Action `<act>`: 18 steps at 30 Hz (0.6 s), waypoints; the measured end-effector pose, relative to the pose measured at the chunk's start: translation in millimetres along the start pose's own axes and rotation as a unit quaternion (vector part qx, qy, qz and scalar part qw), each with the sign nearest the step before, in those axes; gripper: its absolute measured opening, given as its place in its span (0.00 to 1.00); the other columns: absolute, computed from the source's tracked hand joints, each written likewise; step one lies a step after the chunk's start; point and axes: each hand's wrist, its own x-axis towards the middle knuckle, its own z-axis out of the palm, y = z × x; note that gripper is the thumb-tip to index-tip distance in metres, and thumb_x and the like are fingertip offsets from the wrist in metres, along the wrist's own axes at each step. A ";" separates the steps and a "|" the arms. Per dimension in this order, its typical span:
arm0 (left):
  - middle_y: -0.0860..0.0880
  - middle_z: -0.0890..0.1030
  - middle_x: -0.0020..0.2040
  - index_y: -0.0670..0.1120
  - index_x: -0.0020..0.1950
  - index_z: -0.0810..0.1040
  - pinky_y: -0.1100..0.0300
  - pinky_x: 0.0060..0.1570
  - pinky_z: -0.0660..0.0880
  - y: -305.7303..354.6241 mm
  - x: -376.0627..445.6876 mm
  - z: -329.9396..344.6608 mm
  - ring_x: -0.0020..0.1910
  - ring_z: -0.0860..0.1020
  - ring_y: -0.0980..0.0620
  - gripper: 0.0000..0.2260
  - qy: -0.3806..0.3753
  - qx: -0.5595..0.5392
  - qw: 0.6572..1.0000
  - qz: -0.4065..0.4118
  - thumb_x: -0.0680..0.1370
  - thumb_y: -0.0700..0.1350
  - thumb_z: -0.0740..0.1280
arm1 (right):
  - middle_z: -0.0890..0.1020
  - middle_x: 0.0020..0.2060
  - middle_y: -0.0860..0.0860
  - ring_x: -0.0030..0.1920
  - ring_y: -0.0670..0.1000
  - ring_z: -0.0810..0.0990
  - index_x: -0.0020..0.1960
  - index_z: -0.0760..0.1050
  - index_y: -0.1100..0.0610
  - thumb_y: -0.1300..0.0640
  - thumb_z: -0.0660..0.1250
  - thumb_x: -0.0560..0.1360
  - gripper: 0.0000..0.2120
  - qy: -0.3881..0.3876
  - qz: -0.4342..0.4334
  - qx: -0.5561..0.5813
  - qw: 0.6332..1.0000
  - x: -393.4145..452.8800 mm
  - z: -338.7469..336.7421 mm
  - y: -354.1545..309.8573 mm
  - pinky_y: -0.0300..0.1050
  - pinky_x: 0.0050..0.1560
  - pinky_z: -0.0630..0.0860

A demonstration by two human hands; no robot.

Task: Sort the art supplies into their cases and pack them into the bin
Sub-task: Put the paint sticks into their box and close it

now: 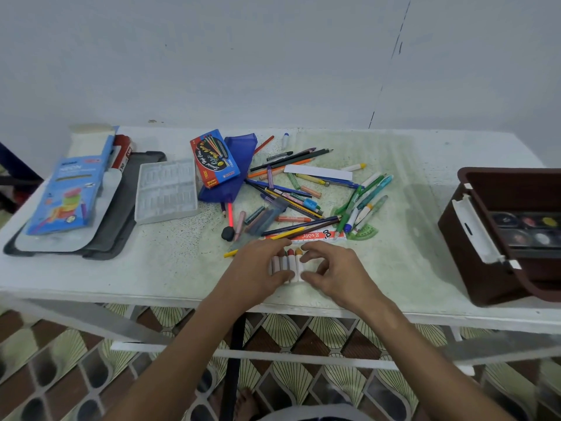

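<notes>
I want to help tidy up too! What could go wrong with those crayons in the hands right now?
The row of crayons lies loose near the table's front edge, gathered between the left hand and right hand; one might roll off onto the floor. The pile of pens and pencils sits just behind, so a reaching sleeve or wrist could scatter it. The plastic tray is far left, a long carry.
</notes>
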 end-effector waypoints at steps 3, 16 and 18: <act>0.55 0.79 0.51 0.51 0.69 0.71 0.64 0.48 0.71 1.2 4.9 -3.2 0.45 0.74 0.58 0.27 -0.016 -0.014 1.000 -0.013 0.72 0.50 0.74 | 0.82 0.48 0.41 0.35 0.44 0.79 0.64 0.75 0.52 0.59 0.74 0.71 0.23 -0.002 -0.002 0.017 1.000 0.5 -2.9 1.2 0.28 0.36 0.72; 0.55 0.80 0.42 0.47 0.68 0.72 0.66 0.38 0.70 61.9 112.6 19.4 0.29 0.73 0.65 0.26 -0.021 -0.106 0.993 0.043 0.71 0.41 0.74 | 0.82 0.45 0.51 0.39 0.48 0.80 0.64 0.74 0.57 0.62 0.75 0.69 0.24 0.246 0.110 0.078 0.960 52.3 -90.8 43.3 0.44 0.47 0.80; 0.53 0.81 0.43 0.47 0.68 0.73 0.62 0.40 0.72 66.9 122.4 27.3 0.30 0.73 0.64 0.27 -0.029 -0.106 0.993 0.040 0.70 0.41 0.74 | 0.81 0.47 0.51 0.41 0.49 0.80 0.66 0.73 0.57 0.61 0.76 0.69 0.27 0.233 0.118 0.065 0.963 57.8 -91.2 46.6 0.43 0.47 0.78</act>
